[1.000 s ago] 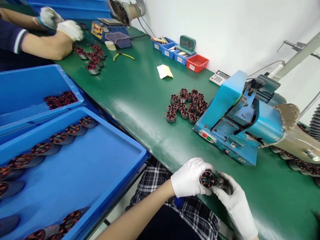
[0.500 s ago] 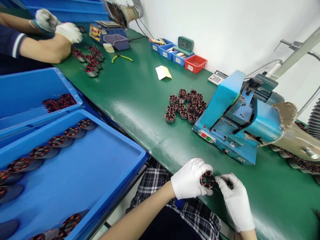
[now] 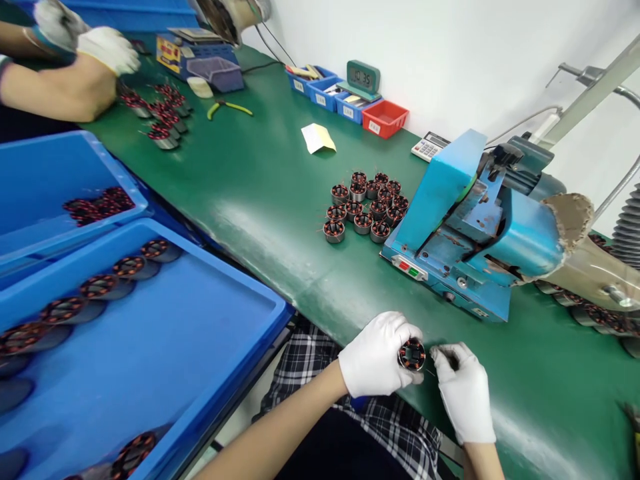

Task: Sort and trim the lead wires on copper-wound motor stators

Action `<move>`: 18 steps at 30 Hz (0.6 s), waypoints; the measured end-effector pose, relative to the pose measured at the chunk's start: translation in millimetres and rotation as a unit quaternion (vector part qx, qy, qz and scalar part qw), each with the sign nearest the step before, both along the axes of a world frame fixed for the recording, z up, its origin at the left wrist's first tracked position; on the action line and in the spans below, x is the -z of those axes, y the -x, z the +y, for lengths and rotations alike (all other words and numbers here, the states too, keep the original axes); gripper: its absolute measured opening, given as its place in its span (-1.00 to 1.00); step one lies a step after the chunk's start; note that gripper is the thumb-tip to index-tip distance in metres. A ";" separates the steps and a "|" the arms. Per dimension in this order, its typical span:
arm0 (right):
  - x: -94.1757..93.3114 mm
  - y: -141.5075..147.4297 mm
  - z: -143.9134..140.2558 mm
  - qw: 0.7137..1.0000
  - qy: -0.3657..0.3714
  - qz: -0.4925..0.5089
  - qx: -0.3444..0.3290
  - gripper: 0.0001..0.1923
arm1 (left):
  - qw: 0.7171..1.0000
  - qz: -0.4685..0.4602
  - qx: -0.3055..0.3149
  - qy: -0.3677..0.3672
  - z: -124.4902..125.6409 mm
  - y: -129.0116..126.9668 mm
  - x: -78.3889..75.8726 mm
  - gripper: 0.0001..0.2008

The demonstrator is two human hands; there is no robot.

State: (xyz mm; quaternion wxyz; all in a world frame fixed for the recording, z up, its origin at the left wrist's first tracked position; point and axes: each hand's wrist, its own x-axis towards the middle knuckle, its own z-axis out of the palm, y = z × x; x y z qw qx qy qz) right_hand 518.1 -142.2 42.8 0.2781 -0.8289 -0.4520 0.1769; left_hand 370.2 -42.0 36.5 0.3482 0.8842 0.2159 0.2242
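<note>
My left hand (image 3: 383, 357), in a white glove, is wrapped round a motor stator (image 3: 412, 355) above the bench's front edge. The stator is a short metal ring with copper windings inside, its open end turned up toward me. Just right of it is my gloved right hand (image 3: 463, 387), thumb and fingertips pinched together and dark with dirt. Thin wire ends show between the stator and those fingertips; whether the pinch holds one is too fine to see. Farther back, several similar stators (image 3: 363, 223) stand grouped on the green bench (image 3: 260, 200).
A blue grinder-like machine (image 3: 450, 247) stands right of the stator group. Blue trays (image 3: 200, 347) with stators lie at left. Small bins (image 3: 385, 119), a clock (image 3: 363, 77) and a calculator (image 3: 430, 146) line the wall. A co-worker's gloved hands (image 3: 107, 50) are at far left, near green-handled pliers (image 3: 230, 109).
My right hand has drawn slightly away from the stator, widening the gap. The left hand keeps its hold. The whole view has shifted a little, with the bench items appearing farther left.
</note>
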 end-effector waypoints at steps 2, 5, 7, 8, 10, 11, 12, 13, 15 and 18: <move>3.2 -3.6 8.3 1.000 0.007 -0.017 -0.023 -0.73 | 1.000 -0.001 -0.004 0.005 -0.9 0.1 1.6 -0.56; 3.2 -17.8 8.3 0.999 0.012 -0.037 -0.018 -0.73 | 1.000 -0.001 -0.016 0.010 -2.6 0.0 3.8 -0.54; -0.2 -28.3 -0.2 0.999 0.002 -0.025 0.034 -0.73 | 1.000 0.000 -0.026 0.012 -2.8 -0.2 4.3 -0.54; -2.8 -31.3 -5.5 0.998 -0.008 0.000 0.060 -0.72 | 0.999 0.000 -0.030 0.013 -2.4 -0.1 4.2 -0.54; -8.7 -29.9 -14.4 0.995 -0.029 0.072 0.061 -0.73 | 1.000 -0.002 -0.028 0.013 -0.7 0.5 3.4 -0.49; -11.2 -25.5 -17.1 0.993 -0.038 0.105 0.028 -0.75 | 1.000 -0.003 -0.020 0.014 0.5 1.1 2.8 -0.45; -13.0 -19.3 -18.4 0.991 -0.048 0.124 -0.020 -0.76 | 1.000 -0.003 -0.009 0.014 1.8 1.9 2.2 -0.41; -13.8 -12.2 -18.5 0.988 -0.058 0.126 -0.069 -0.77 | 1.000 -0.003 0.004 0.015 3.0 2.7 1.6 -0.38; -12.3 0.6 -16.6 0.981 -0.086 0.090 -0.147 -0.83 | 1.000 0.002 0.021 0.020 4.8 4.2 0.8 -0.36; -4.5 8.8 -15.7 0.971 -0.144 -0.044 -0.187 -0.89 | 1.000 0.008 0.016 0.022 4.9 4.8 1.0 -0.41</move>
